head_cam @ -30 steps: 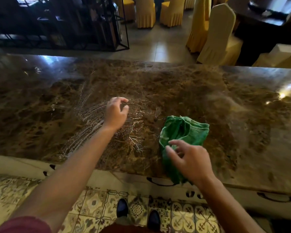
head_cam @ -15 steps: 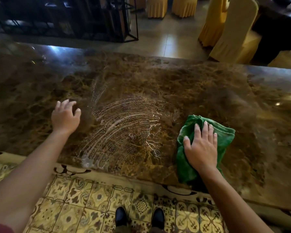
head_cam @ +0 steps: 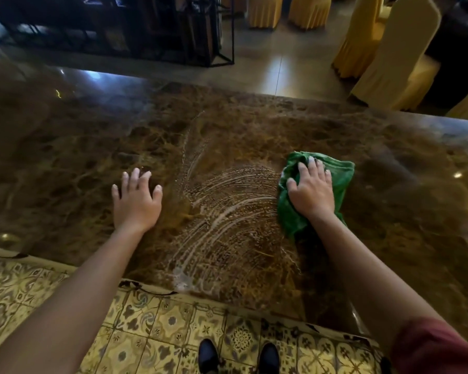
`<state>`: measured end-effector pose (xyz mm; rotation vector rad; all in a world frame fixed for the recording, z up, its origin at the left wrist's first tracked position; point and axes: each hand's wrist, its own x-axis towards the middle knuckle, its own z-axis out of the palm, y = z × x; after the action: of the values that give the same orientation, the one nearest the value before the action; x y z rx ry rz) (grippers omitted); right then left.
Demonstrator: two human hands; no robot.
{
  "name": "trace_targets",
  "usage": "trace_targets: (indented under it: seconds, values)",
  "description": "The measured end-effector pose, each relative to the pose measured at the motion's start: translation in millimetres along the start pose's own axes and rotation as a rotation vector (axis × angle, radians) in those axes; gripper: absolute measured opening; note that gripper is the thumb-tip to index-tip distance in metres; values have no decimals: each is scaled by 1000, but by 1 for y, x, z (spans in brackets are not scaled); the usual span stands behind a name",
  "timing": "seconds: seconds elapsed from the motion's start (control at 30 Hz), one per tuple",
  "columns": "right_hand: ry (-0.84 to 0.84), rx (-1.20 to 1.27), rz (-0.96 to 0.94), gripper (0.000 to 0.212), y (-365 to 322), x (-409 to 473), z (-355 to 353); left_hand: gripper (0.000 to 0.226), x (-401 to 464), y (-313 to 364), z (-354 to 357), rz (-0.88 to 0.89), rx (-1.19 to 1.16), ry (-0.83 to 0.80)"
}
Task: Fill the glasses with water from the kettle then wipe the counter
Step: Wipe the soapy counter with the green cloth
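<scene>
With the cloth (head_cam: 335, 182) pressed flat by the right hand (head_cam: 311, 190) and the left hand (head_cam: 135, 203) spread empty, water (head_cam: 227, 211) could be pushed over the counter's (head_cam: 65, 163) near edge.

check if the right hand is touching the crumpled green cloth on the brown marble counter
Touching. The head view shows the right hand lying palm down on the crumpled green cloth, fingers spread across it, pressing it onto the brown marble counter.

Covered chairs (head_cam: 397, 58), glossy floor (head_cam: 281, 68)
</scene>
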<state>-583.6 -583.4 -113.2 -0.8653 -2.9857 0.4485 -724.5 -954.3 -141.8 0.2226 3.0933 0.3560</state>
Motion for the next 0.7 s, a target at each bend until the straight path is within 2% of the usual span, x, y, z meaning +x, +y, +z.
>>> trace_targets:
  seconds: [0.1, 0.23, 0.37, 0.47, 0.63, 0.7]
  values:
    - [-57, -24, -137, 68, -47, 6, 10, 59, -1, 0, -1, 7, -1, 10]
    - [-123, -71, -403, 68, -107, -31, 33, 60, -1, -1, -1, 9, -1, -4]
    - [-147, -66, -571, 64, -120, -86, 42, 61, -3, -3, -4, 32, -26, -23]
    - [-114, -65, -489, 68, -96, -124, 41, 62, -2, -5, -6, 42, -35, -42]
    - [-12, -106, -77, 74, -34, -140, 32, 59, 14, -6, -13, 84, -27, -28]
    - [-10, -90, 10, 76, -28, -129, 28, 56, 25, -5, -14, 115, -50, 3]
